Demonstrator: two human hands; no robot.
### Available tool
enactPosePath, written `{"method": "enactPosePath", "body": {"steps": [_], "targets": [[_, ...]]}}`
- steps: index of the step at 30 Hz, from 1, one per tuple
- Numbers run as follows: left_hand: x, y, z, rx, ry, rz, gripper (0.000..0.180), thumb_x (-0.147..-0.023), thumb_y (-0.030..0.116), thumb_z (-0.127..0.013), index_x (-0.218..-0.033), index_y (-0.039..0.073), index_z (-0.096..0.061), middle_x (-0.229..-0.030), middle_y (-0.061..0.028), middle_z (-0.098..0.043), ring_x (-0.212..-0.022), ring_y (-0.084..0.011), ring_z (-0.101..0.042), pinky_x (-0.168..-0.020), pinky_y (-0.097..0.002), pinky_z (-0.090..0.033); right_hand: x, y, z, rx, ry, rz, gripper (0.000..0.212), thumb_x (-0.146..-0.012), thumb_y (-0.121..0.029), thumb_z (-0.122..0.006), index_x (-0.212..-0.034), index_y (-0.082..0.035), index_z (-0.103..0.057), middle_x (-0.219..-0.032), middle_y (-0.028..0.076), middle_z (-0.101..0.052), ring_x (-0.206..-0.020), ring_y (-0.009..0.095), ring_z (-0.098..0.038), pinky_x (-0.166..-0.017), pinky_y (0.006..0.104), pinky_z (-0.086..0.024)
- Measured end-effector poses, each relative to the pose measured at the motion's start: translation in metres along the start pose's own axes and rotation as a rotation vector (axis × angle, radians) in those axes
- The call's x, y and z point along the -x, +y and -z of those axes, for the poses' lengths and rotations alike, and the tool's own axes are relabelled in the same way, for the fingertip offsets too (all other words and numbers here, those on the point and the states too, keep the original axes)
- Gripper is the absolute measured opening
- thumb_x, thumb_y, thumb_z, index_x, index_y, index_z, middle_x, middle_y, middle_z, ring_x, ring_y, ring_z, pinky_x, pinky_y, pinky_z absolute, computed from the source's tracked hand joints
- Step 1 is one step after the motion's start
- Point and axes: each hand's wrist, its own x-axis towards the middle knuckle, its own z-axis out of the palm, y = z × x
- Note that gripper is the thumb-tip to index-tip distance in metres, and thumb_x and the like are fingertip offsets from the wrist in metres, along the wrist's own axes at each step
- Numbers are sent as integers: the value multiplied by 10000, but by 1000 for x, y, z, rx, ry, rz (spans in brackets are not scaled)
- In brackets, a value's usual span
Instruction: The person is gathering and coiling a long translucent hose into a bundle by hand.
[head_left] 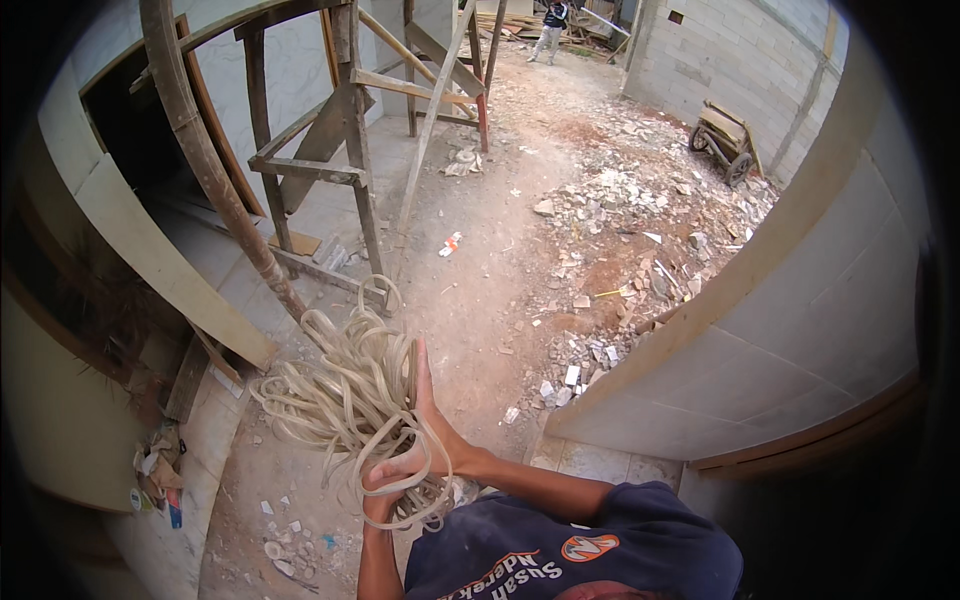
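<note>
A large, loosely looped bundle of translucent, yellowish-white plastic hose point(345, 385) hangs in front of my body, with its loops fanned out to the left. My right hand point(428, 415) presses against the bundle's right side, fingers pointing upward and partly hidden by the loops. Lower down, my left hand point(378, 500) grips the bottom of the bundle, and some loops pass over it. The two hands are close together at the wrists. Most of the left fingers are hidden behind the hose.
Wooden scaffolding point(358, 150) stands at the left by a doorway. Broken rubble point(630, 220) covers the ground at right, with a handcart point(722, 142) by the block wall. A low tiled wall point(740, 370) runs close on my right. Far off stands another person point(549, 32).
</note>
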Motion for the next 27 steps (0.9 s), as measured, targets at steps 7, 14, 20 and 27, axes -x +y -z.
{"method": "enactPosePath", "body": {"steps": [7, 14, 20, 27], "targets": [[-10, 29, -26, -386, 93, -300, 274, -784, 72, -752, -1023, -59, -720, -990, -186, -759, -926, -258, -732, -839, -391, -556, -11, -2, 4, 3, 141, 60, 1688, -585, -379, -1012, -1538, -24, 335, -1602, 321, -260, -1477, 398, -348, -1227, 462, -276], [-13, 63, -63, -420, 183, -404, 419, -765, 80, -791, -1156, -24, -684, -1093, -205, -739, -1022, -344, -723, -877, -445, -554, -20, 7, 12, -205, 277, 14, 1381, -718, -186, -911, -1633, -42, 113, -1515, 229, -451, -1379, 325, -494, -1164, 412, -382], [-23, 58, -65, -309, 67, -344, 490, -758, 81, -796, -1215, -18, -648, -1060, -164, -734, -974, -315, -721, -845, -418, -561, -24, 16, 25, -217, 225, -58, 1415, -719, -180, -934, -1627, -49, 143, -1563, 234, -366, -1432, 323, -418, -1198, 427, -335], [-33, 68, -3, 336, -461, 271, 450, -716, 19, -752, -1143, 5, -611, -919, -115, -652, -878, -239, -646, -808, -393, -522, -14, 60, 89, -746, -30, -70, 1518, -624, -517, -960, -1645, -191, 115, -1633, 177, -272, -1479, 355, -362, -1219, 519, -306]]}}
